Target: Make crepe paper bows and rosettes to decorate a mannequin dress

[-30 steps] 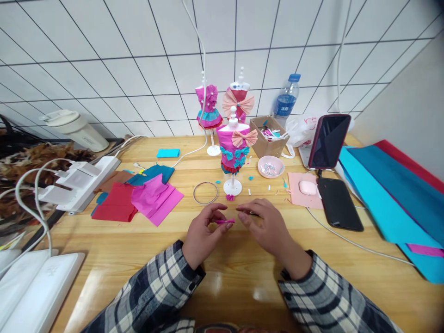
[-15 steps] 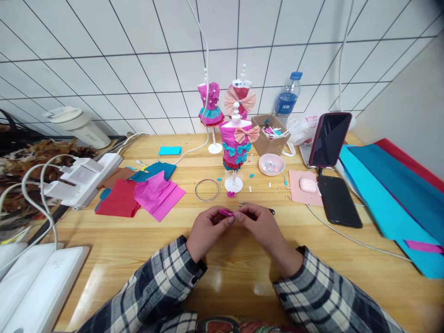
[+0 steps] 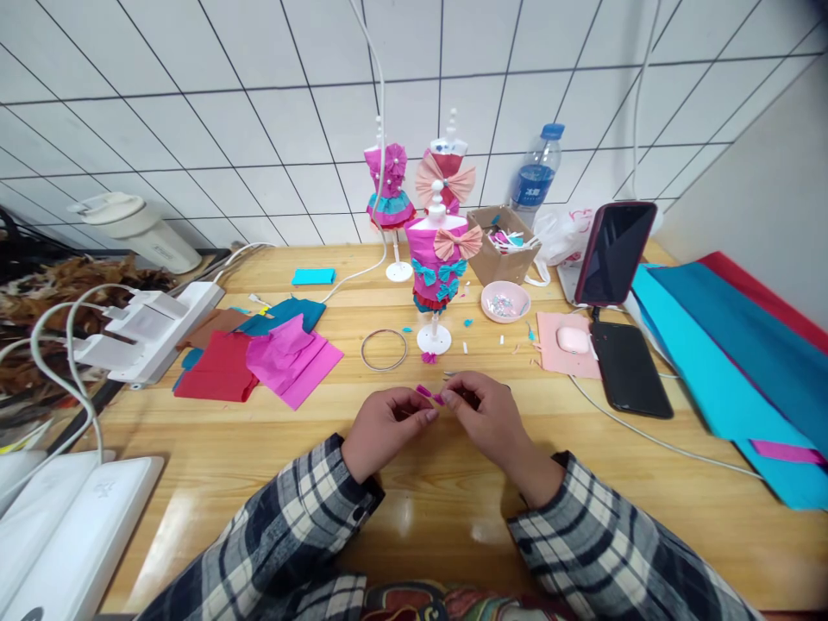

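Observation:
A small magenta crepe-paper piece (image 3: 423, 391), narrow in the middle like a little bow, is between my hands above the table. My right hand (image 3: 486, 421) pinches its right end between thumb and forefinger. The curled fingers of my left hand (image 3: 388, 429) are at its left end, thumb just below the forefinger; their exact contact is partly hidden. Behind my right fingers, a metal tool is mostly covered. Straight ahead stands a small dress form (image 3: 437, 259) in magenta paper with peach and blue bows. A tiny magenta paper bow (image 3: 429, 358) lies by its base.
Two more dressed forms (image 3: 390, 185) stand behind. Further right are a cardboard box (image 3: 495, 259), a pink dish (image 3: 504, 302) of beads, a bottle (image 3: 536, 172) and phones (image 3: 630, 371). A metal ring (image 3: 384, 349), folded crepe paper (image 3: 297, 362) and a power strip (image 3: 172, 332) are left.
The magenta piece now shows more between my fingertips, its two ends visible. My hands have shifted slightly apart, and the view has tilted a little.

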{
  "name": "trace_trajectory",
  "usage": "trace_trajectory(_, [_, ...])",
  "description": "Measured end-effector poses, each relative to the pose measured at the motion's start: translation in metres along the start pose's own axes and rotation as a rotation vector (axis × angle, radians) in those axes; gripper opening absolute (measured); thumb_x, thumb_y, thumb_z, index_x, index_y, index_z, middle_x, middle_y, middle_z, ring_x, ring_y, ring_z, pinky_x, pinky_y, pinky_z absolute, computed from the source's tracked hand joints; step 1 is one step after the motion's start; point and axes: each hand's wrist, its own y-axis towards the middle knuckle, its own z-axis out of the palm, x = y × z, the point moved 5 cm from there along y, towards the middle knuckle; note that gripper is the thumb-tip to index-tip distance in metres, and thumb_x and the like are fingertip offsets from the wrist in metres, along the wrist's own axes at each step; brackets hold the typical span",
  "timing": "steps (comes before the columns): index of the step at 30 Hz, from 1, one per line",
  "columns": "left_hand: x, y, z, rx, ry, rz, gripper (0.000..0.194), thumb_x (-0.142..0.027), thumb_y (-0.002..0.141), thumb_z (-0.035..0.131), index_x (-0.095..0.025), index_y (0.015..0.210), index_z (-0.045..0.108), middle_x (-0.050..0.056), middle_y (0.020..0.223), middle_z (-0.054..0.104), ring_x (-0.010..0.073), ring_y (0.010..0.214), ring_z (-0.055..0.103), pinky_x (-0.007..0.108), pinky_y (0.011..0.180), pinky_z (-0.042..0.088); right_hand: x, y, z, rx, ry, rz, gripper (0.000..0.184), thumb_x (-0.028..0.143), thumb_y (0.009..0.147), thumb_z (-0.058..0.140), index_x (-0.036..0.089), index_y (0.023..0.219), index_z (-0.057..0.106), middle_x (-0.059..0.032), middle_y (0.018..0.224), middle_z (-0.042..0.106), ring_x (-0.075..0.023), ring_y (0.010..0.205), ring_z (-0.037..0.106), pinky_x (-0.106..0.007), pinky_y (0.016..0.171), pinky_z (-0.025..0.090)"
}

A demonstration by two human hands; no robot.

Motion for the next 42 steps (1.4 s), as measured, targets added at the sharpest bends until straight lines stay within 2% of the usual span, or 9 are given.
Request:
trace_trajectory(6, [-0.002,0.001,0.003,0.061,-0.075,0.016,0.027,-0.037,0.074,0.068,-0.014,0.088,0.066,0.005,0.082,0.069,0.0157,0.074,0.061,0.028,0.071,0.048,-0.002,0.002,0.003,0.042,0.124,0.094,0.017,0.032,0.081,0.057,0.018,0.077,0.063,-0.0017,0.071,0.064,-0.0146,0.065,0.054,-0.026,0.060,0.040])
trace_trajectory(14, [0.000,0.001,0.001,0.033,-0.052,-0.047,0.027,-0.041,0.073,0.066,-0.014,0.075,0.065,0.000,0.067,0.063,0.0126,0.063,0.053,0.025,0.062,0.043,-0.004,0.001,0.013,0.079,0.102,0.110,0.017,0.031,0.087,0.047,0.019,0.079,0.056,0.0006,0.074,0.061,-0.0147,0.070,0.054,-0.027,0.066,0.040])
trace_trajectory(18, [0.000,0.001,-0.001,0.022,-0.036,-0.022,0.024,-0.038,0.074,0.065,-0.014,0.074,0.064,0.000,0.068,0.062,0.0126,0.064,0.054,0.025,0.063,0.043,-0.004,0.001,0.011,0.084,0.120,0.106,0.019,0.034,0.087,0.047,0.020,0.078,0.055,0.0005,0.073,0.060,-0.0148,0.071,0.053,-0.026,0.065,0.040])
trace_trajectory(23, [-0.005,-0.001,-0.006,-0.087,0.109,0.052,0.020,-0.034,0.076,0.062,-0.015,0.071,0.062,0.000,0.065,0.060,0.0120,0.059,0.052,0.023,0.055,0.041,-0.009,-0.001,0.021,0.179,0.324,0.225,0.032,0.046,0.085,0.050,0.017,0.089,0.062,0.0000,0.069,0.059,-0.0109,0.051,0.047,-0.024,0.048,0.036])
trace_trajectory(26, [-0.012,-0.002,-0.009,-0.122,0.244,0.140,0.016,-0.030,0.077,0.061,-0.016,0.070,0.063,0.002,0.068,0.062,0.0142,0.063,0.055,0.025,0.060,0.044,-0.013,0.000,0.022,0.165,0.316,0.219,0.024,0.036,0.075,0.064,0.016,0.089,0.068,-0.0019,0.074,0.064,-0.0118,0.059,0.051,-0.024,0.054,0.039])
trace_trajectory(28, [-0.015,-0.003,-0.009,-0.126,0.308,0.192,0.014,-0.028,0.077,0.061,-0.016,0.069,0.063,0.003,0.069,0.063,0.0155,0.067,0.057,0.027,0.064,0.045,-0.017,0.002,0.022,0.167,0.331,0.221,0.019,0.033,0.074,0.065,0.017,0.084,0.070,-0.0018,0.074,0.066,-0.0113,0.058,0.050,-0.024,0.054,0.039])
trace_trajectory(32, [-0.009,-0.003,-0.009,-0.128,0.221,0.176,0.017,-0.032,0.080,0.059,-0.016,0.080,0.066,0.005,0.076,0.067,0.0157,0.068,0.059,0.026,0.063,0.046,-0.019,0.003,0.025,0.216,0.393,0.234,0.020,0.034,0.077,0.062,0.018,0.084,0.071,0.0004,0.068,0.063,-0.0090,0.050,0.042,-0.022,0.047,0.033])
trace_trajectory(38, [0.004,0.002,-0.011,-0.148,0.220,0.105,0.021,-0.036,0.079,0.062,-0.016,0.081,0.067,0.005,0.077,0.068,0.0164,0.068,0.060,0.026,0.062,0.047,-0.014,0.002,0.025,0.243,0.245,0.206,0.017,0.028,0.079,0.059,0.017,0.086,0.068,-0.0013,0.076,0.065,-0.0112,0.059,0.048,-0.023,0.054,0.036])
trace_trajectory(42, [0.001,0.004,-0.011,-0.063,0.320,0.138,0.018,-0.032,0.083,0.056,-0.016,0.083,0.066,0.004,0.078,0.067,0.0170,0.073,0.059,0.028,0.068,0.046,-0.010,0.004,0.020,0.259,0.077,0.101,0.013,0.024,0.081,0.056,0.018,0.087,0.066,-0.0013,0.079,0.064,-0.0135,0.068,0.052,-0.026,0.063,0.038])
